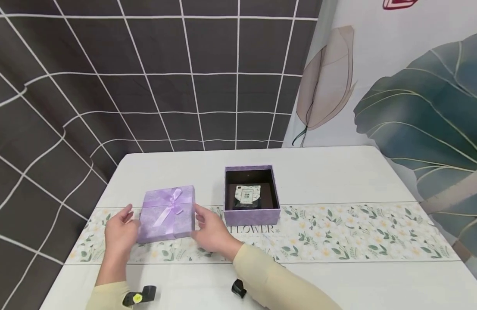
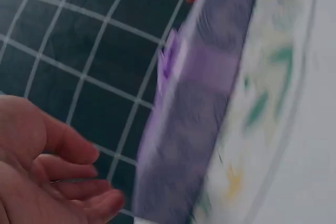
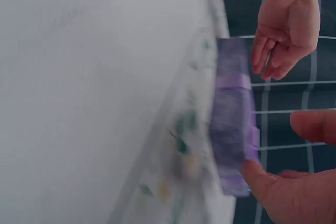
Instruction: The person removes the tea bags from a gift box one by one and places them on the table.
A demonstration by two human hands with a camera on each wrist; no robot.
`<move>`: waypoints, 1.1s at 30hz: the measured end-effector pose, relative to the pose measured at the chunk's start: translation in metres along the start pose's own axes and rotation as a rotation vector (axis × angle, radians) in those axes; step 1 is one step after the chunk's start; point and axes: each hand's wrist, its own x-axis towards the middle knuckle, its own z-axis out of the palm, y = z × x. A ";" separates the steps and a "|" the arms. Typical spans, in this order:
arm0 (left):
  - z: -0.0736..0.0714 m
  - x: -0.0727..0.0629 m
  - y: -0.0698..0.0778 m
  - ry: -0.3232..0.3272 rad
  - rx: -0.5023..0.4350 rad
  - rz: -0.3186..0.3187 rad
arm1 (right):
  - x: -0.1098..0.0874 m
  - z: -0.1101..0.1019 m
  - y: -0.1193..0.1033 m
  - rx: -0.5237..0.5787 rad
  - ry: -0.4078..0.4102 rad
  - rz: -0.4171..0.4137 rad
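Note:
A purple gift box lid [image 1: 157, 206] with a lilac ribbon bow [image 1: 173, 205] lies on the table, left of the middle. Beside its left edge is my left hand [image 1: 121, 230], fingers relaxed; the left wrist view shows a gap between this hand and the lid. At the lid's right edge my right hand [image 1: 214, 230] touches the side near the corner, and in the right wrist view its thumb and fingers are spread apart. To the right stands the uncovered purple box [image 1: 252, 217], dark inside, holding a small black packet [image 1: 247, 196] with a floral label.
The white table [image 1: 339, 176] has a floral printed band [image 1: 331, 232] across it. Behind hangs a dark grid-patterned cloth [image 1: 215, 94], with a leaf-print curtain [image 1: 428, 103] at the right. Black straps [image 1: 148, 293] sit at the wrists.

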 end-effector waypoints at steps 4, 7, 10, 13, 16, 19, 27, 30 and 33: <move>0.009 -0.019 0.029 0.064 -0.109 0.112 | -0.018 -0.027 -0.013 0.083 -0.065 -0.051; 0.023 -0.033 0.050 0.014 -0.202 0.178 | -0.032 -0.058 -0.024 0.117 -0.089 -0.079; 0.040 -0.044 0.067 -0.074 -0.309 0.217 | -0.040 -0.095 -0.034 0.149 -0.061 -0.112; 0.058 -0.050 0.076 -0.155 -0.393 0.255 | -0.040 -0.128 -0.038 0.193 0.014 -0.134; 0.079 -0.052 0.079 -0.208 -0.429 0.289 | -0.033 -0.153 -0.034 0.208 0.079 -0.131; 0.101 -0.054 0.081 -0.247 -0.426 0.305 | -0.024 -0.169 -0.027 0.185 0.113 -0.106; 0.148 -0.062 0.079 -0.288 -0.388 0.327 | 0.006 -0.169 -0.015 -0.140 0.175 0.027; 0.154 -0.062 0.076 -0.288 -0.397 0.335 | 0.014 -0.163 -0.019 -0.257 0.165 0.072; 0.159 -0.062 0.075 -0.290 -0.420 0.363 | 0.019 -0.161 -0.020 -0.304 0.145 0.124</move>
